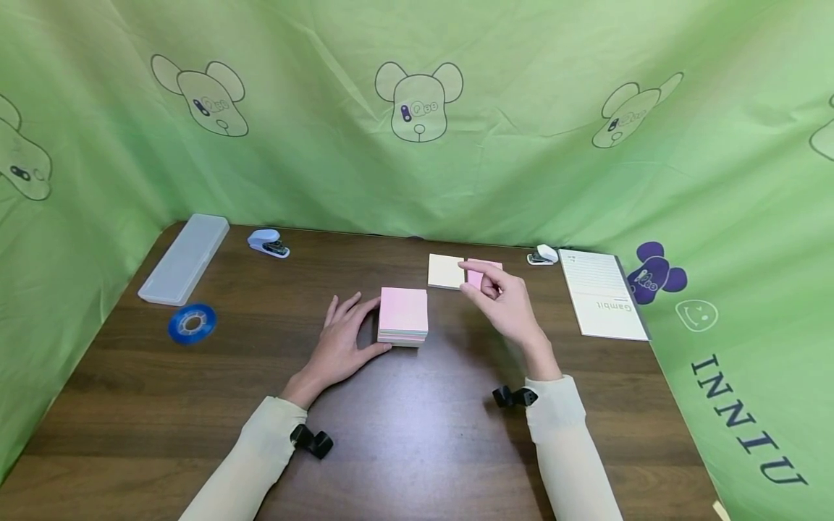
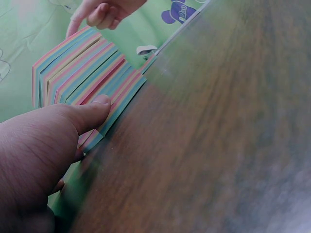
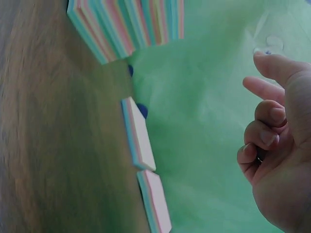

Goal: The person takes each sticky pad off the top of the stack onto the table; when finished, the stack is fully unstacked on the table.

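Observation:
A tall stack of sticky note pads (image 1: 404, 311) stands mid-table, pink on top, with many coloured layers along its sides. My left hand (image 1: 342, 344) rests at its left side, the thumb along the front face and a fingertip at the left edge; in the left wrist view the thumb (image 2: 92, 112) lies against the layers. My right hand (image 1: 504, 300) is raised to the right of the stack, thumb and index finger apart, the other fingers loosely bent, holding nothing. Behind it lie a cream sticky note pad (image 1: 445, 271) and a pink pad (image 3: 156, 201), the latter partly covered in the head view.
At the left are a translucent case (image 1: 185, 259), a blue roll of tape (image 1: 192, 323) and a light blue stapler (image 1: 268, 243). Farther right stand a white stapler (image 1: 543, 255) and a notepad (image 1: 602, 297). A green curtain (image 1: 417, 181) borders the table (image 1: 391, 463).

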Demonstrator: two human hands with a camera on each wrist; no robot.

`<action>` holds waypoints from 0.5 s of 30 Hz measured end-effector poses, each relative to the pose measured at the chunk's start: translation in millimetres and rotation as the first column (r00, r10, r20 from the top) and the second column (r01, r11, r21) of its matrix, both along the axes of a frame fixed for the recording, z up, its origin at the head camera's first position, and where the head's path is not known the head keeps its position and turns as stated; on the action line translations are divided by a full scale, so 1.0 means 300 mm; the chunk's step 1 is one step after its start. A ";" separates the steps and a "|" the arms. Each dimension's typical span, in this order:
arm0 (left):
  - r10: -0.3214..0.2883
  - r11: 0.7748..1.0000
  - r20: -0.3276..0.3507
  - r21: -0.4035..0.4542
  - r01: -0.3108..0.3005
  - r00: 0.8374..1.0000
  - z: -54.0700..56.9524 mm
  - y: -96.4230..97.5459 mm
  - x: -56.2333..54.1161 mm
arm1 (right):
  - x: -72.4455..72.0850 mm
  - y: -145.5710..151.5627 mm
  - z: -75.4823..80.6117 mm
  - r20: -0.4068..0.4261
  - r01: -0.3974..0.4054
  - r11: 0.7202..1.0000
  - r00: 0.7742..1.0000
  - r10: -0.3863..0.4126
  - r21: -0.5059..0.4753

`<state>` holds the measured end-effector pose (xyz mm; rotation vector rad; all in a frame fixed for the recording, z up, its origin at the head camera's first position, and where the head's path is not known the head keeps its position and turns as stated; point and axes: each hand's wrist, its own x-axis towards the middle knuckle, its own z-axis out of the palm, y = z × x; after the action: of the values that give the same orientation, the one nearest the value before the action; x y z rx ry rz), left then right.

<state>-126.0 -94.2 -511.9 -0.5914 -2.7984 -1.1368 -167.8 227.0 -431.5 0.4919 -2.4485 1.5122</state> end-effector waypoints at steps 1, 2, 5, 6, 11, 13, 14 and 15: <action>0.000 1.000 -0.001 0.000 0.000 1.000 -0.001 0.000 0.000 | 0.004 -0.003 0.006 0.000 -0.008 1.000 1.000 0.008 0.007; 0.000 1.000 -0.001 0.001 0.000 1.000 -0.001 0.000 0.000 | 0.007 -0.006 0.011 -0.001 -0.016 1.000 1.000 0.016 0.013; 0.000 1.000 -0.004 0.000 0.000 1.000 0.001 0.000 0.000 | 0.015 -0.012 0.025 -0.008 -0.034 0.999 0.999 0.034 0.035; 0.000 1.000 -0.005 -0.001 0.000 1.000 0.001 0.000 0.000 | 0.018 -0.013 0.028 -0.008 -0.040 0.998 0.999 0.040 0.040; -0.001 1.000 -0.005 -0.002 0.001 1.000 0.004 0.000 0.002 | 0.031 -0.020 0.042 0.015 -0.081 0.994 0.997 0.080 0.077; 0.000 1.000 -0.005 0.000 0.000 1.000 0.004 0.000 0.003 | 0.034 -0.026 0.043 0.027 -0.102 0.989 0.995 0.100 0.106; 0.000 1.000 -0.004 0.000 0.000 1.000 0.005 0.001 0.003 | 0.035 -0.030 0.043 0.034 -0.113 0.987 0.993 0.110 0.119; 0.001 1.000 -0.004 0.000 -0.001 1.000 0.006 0.001 0.003 | 0.035 -0.034 0.042 0.039 -0.122 0.984 0.992 0.118 0.133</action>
<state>-125.1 -93.9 -510.3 -0.5921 -2.7952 -1.1337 -157.3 216.9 -419.0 0.6577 -2.5998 1.4128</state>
